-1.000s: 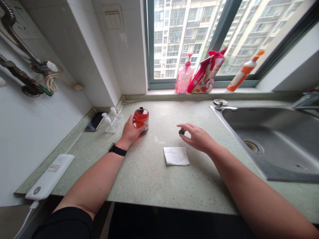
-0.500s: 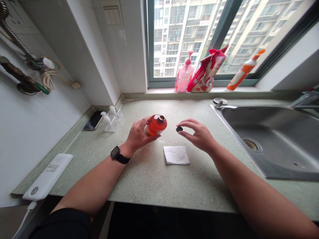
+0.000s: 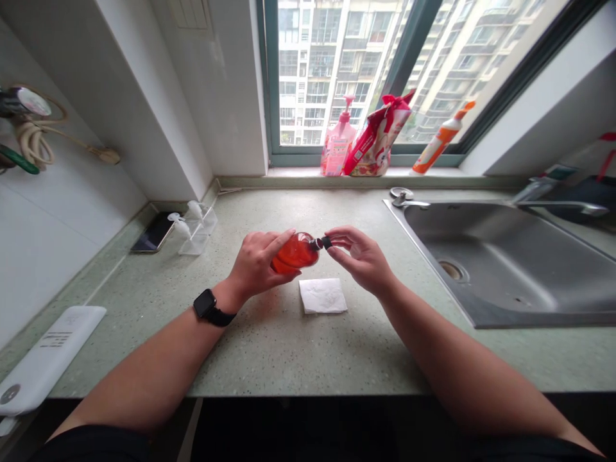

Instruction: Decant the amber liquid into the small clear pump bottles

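The left hand (image 3: 257, 260) has its grip wrapped around the body of a rounded, translucent orange-red bottle (image 3: 299, 253), which is tipped over on its side above the pale green speckled stone surface (image 3: 308, 362), its narrow dark neck pointing toward the right hand (image 3: 363, 260). The right hand's grip is narrow, thumb and fingertips pinching a small round black cap (image 3: 327, 242) right at the bottle's mouth; whether cap and neck touch, I cannot tell. Just below and between the hands lies a folded square white paper napkin (image 3: 323, 296). A black smartwatch with a dark band (image 3: 205, 303) circles the left wrist. Farther left on the surface sit a clear plastic holder with white tops (image 3: 195, 240) and, just beside it, a flat dark phone (image 3: 156, 232); nearer the front edge is a long white plastic device (image 3: 52, 356). A rectangular stainless-steel sink (image 3: 524, 256) is at right.
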A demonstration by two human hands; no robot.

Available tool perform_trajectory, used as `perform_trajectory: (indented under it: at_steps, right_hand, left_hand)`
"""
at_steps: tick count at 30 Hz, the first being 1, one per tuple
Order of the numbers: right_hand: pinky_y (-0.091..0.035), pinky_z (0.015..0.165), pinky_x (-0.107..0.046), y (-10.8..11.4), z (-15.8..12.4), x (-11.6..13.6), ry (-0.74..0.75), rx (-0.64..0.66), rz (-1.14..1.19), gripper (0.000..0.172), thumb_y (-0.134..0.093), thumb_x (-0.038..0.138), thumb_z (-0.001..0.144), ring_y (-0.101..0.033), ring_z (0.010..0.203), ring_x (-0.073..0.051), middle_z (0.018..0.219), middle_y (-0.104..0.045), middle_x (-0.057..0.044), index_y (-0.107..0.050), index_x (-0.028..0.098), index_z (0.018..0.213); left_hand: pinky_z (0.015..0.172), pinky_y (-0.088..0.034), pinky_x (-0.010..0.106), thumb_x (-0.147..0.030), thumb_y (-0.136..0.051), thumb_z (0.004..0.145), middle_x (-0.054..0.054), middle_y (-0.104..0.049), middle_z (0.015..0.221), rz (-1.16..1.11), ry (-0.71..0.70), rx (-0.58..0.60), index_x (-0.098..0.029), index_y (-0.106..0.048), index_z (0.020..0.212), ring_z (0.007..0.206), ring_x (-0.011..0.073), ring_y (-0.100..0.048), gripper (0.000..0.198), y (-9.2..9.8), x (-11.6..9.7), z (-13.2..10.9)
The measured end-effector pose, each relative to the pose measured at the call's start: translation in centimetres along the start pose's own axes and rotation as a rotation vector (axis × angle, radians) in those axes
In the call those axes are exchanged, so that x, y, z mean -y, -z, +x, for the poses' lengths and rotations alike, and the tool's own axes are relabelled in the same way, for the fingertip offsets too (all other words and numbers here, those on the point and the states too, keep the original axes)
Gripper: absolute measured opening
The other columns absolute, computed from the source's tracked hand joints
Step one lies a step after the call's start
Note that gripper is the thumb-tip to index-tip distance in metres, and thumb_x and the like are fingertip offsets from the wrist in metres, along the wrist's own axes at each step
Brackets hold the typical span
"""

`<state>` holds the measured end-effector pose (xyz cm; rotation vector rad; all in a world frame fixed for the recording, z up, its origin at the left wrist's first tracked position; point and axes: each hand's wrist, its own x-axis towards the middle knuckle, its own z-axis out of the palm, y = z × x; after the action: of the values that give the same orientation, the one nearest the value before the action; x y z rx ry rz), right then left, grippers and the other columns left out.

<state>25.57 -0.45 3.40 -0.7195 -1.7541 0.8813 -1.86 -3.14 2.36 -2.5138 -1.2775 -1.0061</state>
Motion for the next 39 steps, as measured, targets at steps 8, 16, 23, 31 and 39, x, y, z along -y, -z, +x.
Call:
perform_trajectory:
  at_steps: [8,16,23,31,39]
  right_hand:
    - [-0.064,0.094,-0.041,-0.1,-0.1,0.8,0.19,0.027,-0.233,0.025,-0.075,0.028,0.098,-0.074,0.107,-0.021,0.115,-0.077,-0.007,-0.075,0.027,0.123]
    - [-0.066,0.094,-0.041,0.2,0.0,1.1,0.402,0.018,-0.455,0.029,-0.073,0.02,0.099,-0.077,0.105,-0.021,0.115,-0.08,-0.006,-0.075,0.029,0.126]
    - [-0.067,0.09,-0.04,0.5,0.1,1.2,0.503,0.0,-0.55,0.03,-0.07,0.016,0.101,-0.078,0.103,-0.02,0.116,-0.083,-0.004,-0.076,0.031,0.126]
    - [-0.067,0.089,-0.037,0.8,0.1,1.0,0.511,0.044,-0.53,0.031,-0.07,0.015,0.1,-0.079,0.101,-0.019,0.115,-0.083,-0.003,-0.077,0.031,0.126]
    - [-0.067,0.084,-0.039,1.2,0.1,1.0,0.402,0.05,-0.501,0.022,-0.074,0.029,0.1,-0.079,0.094,-0.021,0.106,-0.083,-0.003,-0.078,0.032,0.121]
  left_hand:
    - [0.102,-0.043,0.048,-0.057,-0.078,0.088,0.01,-0.074,0.13,-0.013,0.008,0.07,-0.027,-0.051,0.159,0.114,0.0325,-0.066,0.082,0.2,-0.3,0.1]
    - [0.101,-0.044,0.048,-0.061,-0.077,0.088,0.012,-0.075,0.126,0.002,0.018,0.092,-0.024,-0.051,0.16,0.112,0.0336,-0.067,0.085,0.1,-0.4,0.1]
    - [0.103,-0.046,0.048,-0.058,-0.084,0.079,0.011,-0.078,0.119,-0.073,0.084,0.066,-0.02,-0.062,0.14,0.108,0.0328,-0.071,0.075,0.1,-0.5,0.1]
    - [0.103,-0.048,0.047,-0.048,-0.084,0.079,0.01,-0.079,0.124,-0.135,0.039,0.061,-0.022,-0.065,0.134,0.11,0.0314,-0.074,0.064,0.3,-0.6,0.3]
    - [0.102,-0.048,0.047,-0.048,-0.082,0.08,0.011,-0.08,0.123,-0.122,0.038,0.066,-0.022,-0.066,0.135,0.11,0.0316,-0.074,0.063,0.5,-0.7,0.3]
